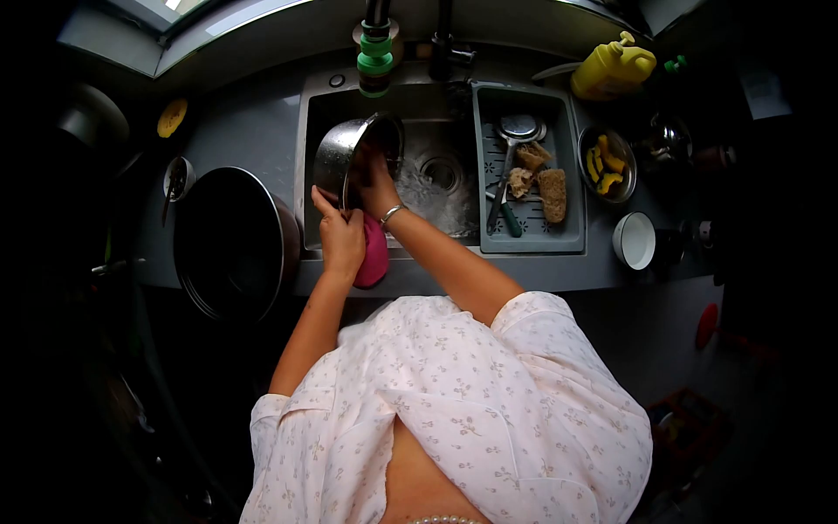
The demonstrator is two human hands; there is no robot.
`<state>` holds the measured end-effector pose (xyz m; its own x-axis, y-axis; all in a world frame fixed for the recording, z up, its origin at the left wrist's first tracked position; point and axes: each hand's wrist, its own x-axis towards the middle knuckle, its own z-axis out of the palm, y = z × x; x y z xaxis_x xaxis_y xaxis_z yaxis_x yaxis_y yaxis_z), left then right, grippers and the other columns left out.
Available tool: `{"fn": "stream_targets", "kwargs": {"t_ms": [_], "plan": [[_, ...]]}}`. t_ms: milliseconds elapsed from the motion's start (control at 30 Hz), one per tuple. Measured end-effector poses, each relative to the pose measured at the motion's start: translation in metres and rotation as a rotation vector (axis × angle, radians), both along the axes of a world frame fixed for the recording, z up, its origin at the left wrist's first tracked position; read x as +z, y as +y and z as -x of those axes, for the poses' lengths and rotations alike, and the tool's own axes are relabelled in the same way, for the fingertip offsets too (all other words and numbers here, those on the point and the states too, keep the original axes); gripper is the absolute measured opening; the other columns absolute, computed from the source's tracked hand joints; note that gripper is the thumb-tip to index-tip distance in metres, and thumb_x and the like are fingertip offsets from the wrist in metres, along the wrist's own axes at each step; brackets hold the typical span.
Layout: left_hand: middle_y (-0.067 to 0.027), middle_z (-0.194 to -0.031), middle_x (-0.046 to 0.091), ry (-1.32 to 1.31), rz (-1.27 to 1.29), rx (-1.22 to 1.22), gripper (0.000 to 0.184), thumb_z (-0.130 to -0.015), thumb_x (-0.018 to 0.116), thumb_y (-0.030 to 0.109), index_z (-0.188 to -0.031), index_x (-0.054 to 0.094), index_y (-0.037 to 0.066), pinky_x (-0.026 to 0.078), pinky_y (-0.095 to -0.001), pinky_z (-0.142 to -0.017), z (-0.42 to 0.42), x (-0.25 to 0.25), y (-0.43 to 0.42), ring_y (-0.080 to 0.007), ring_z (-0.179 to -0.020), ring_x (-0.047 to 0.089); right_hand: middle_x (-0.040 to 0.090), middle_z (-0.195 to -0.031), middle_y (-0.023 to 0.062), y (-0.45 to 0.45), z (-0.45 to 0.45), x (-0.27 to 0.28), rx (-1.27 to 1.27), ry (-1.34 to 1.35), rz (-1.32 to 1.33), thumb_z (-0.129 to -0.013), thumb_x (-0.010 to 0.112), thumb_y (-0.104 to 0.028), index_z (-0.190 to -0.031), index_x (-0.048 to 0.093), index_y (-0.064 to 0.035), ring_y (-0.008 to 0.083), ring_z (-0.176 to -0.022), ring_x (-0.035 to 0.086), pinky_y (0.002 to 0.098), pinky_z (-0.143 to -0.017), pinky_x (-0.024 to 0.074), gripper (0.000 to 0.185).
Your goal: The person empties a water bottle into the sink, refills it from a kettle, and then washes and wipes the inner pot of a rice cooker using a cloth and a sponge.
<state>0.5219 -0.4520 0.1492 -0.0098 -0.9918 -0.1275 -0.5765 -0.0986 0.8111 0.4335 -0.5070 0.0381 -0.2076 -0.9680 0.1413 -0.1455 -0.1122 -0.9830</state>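
A shiny metal bowl (336, 155) is tilted on its side over the left part of the sink (307, 210). My left hand (340, 234) grips its lower rim, with the thumb and fingers around the edge. A pink cloth (374, 255) hangs beside that hand over the sink's front edge. My right hand (375, 185) reaches into the bowl's opening; its fingers are in shadow, and whether they hold anything is hidden. Water lies on the sink floor near the drain (441, 175).
A large dark pot (284, 236) stands left of the sink. On the right, a grey drain tray (572, 236) holds a ladle, sponges and a green-handled tool. Beyond are a yellow jug (611, 72), a bowl of yellow pieces (630, 179) and a white bowl (637, 242).
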Motion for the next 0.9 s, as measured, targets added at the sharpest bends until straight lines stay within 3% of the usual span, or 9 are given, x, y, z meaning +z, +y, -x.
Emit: {"fn": "stream_targets", "kwargs": {"t_ms": [267, 333, 400, 467, 500, 567, 600, 767, 900], "plan": [[-0.022, -0.076, 0.062, -0.071, 0.049, -0.041, 0.081, -0.083, 0.053, 0.005, -0.143, 0.0, -0.004, 0.048, -0.0358, -0.067, 0.003, 0.015, 0.005, -0.0309, -0.068, 0.063, 0.012, -0.152, 0.0238, -0.012, -0.003, -0.001, 0.09, 0.043, 0.073, -0.078, 0.061, -0.006, -0.147, 0.012, -0.0015, 0.0383, -0.141, 0.015, 0.0348, -0.113, 0.0208, 0.085], [-0.021, -0.074, 0.062, -0.041, 0.067, -0.041, 0.081, -0.083, 0.053, 0.007, -0.142, -0.001, -0.006, 0.048, -0.0381, -0.067, 0.003, 0.012, 0.005, -0.0324, -0.066, 0.063, 0.035, -0.14, 0.0241, -0.006, 0.0, 0.012, -0.098, 0.324, 0.18, -0.071, 0.072, -0.008, -0.138, 0.03, -0.0022, 0.0368, -0.124, 0.044, 0.0394, -0.1, 0.0405, 0.079], [-0.02, -0.071, 0.062, -0.006, 0.092, -0.037, 0.082, -0.084, 0.053, 0.009, -0.141, -0.002, -0.009, 0.049, -0.0403, -0.067, -0.002, -0.011, 0.001, -0.0338, -0.064, 0.063, 0.032, -0.143, 0.0233, 0.002, 0.012, 0.029, -0.008, 0.341, 0.073, -0.072, 0.069, -0.008, -0.137, 0.033, -0.003, 0.0381, -0.125, 0.043, 0.0407, -0.1, 0.0408, 0.074], [-0.015, -0.072, 0.063, 0.228, 0.106, 0.116, 0.059, -0.083, 0.053, 0.012, -0.132, 0.031, -0.012, 0.05, -0.038, -0.063, -0.015, -0.063, -0.013, -0.0278, -0.062, 0.062, 0.029, -0.148, 0.0186, 0.008, 0.024, 0.055, 0.123, 0.444, -0.159, -0.076, 0.059, -0.011, -0.135, 0.042, -0.007, 0.0412, -0.121, 0.046, 0.043, -0.1, 0.0416, 0.061], [-0.015, -0.072, 0.063, 0.238, 0.115, 0.119, 0.059, -0.083, 0.053, 0.012, -0.132, 0.031, -0.012, 0.05, -0.038, -0.063, -0.013, -0.051, -0.017, -0.0278, -0.062, 0.062, 0.029, -0.148, 0.0186, 0.008, 0.031, 0.06, 0.124, 0.454, -0.15, -0.076, 0.059, -0.011, -0.135, 0.042, -0.007, 0.0412, -0.121, 0.046, 0.043, -0.1, 0.0416, 0.061], [-0.0112, -0.076, 0.063, 0.672, -0.541, 0.174, 0.032, -0.083, 0.053, 0.015, -0.103, 0.057, -0.01, 0.051, -0.0337, -0.061, -0.008, -0.006, -0.022, -0.0219, -0.063, 0.062, 0.032, -0.146, 0.0174, 0.01, 0.046, 0.067, 0.317, 0.686, -0.167, -0.074, 0.061, -0.011, -0.133, 0.044, -0.0081, 0.0393, -0.106, 0.056, 0.0453, -0.091, 0.0477, 0.062], [-0.011, -0.08, 0.064, 0.641, -0.574, 0.177, 0.023, -0.084, 0.052, 0.016, -0.084, 0.062, -0.005, 0.052, -0.0305, -0.06, -0.007, 0.005, -0.024, -0.0191, -0.065, 0.063, 0.035, -0.144, 0.0158, 0.011, 0.054, 0.073, 0.32, 0.796, -0.122, -0.074, 0.062, -0.014, -0.128, 0.05, -0.0101, 0.0364, -0.104, 0.057, 0.0427, -0.089, 0.0494, 0.055], [-0.0128, -0.082, 0.064, 0.872, -0.664, 0.202, 0.027, -0.087, 0.049, 0.018, -0.092, 0.06, -0.006, 0.055, -0.0319, -0.064, -0.007, 0.005, -0.04, -0.0221, -0.068, 0.065, 0.057, -0.123, 0.0149, -0.025, 0.135, 0.112, -0.134, 0.802, 0.336, -0.08, 0.059, -0.017, -0.116, 0.057, -0.0067, 0.0348, -0.107, 0.056, 0.0408, -0.093, 0.0462, 0.037], [-0.0156, -0.086, 0.065, 1.058, -0.8, 0.124, 0.027, -0.091, 0.045, 0.019, -0.096, 0.059, -0.004, 0.057, -0.0337, -0.066, -0.002, 0.025, -0.052, -0.0252, -0.072, 0.066, 0.053, -0.128, 0.0176, -0.08, 0.2, 0.101, -0.46, 0.926, 0.119, -0.086, 0.058, -0.03, -0.129, 0.049, -0.0062, 0.0357, -0.116, 0.052, 0.0432, -0.097, 0.0425, 0.05]]}}
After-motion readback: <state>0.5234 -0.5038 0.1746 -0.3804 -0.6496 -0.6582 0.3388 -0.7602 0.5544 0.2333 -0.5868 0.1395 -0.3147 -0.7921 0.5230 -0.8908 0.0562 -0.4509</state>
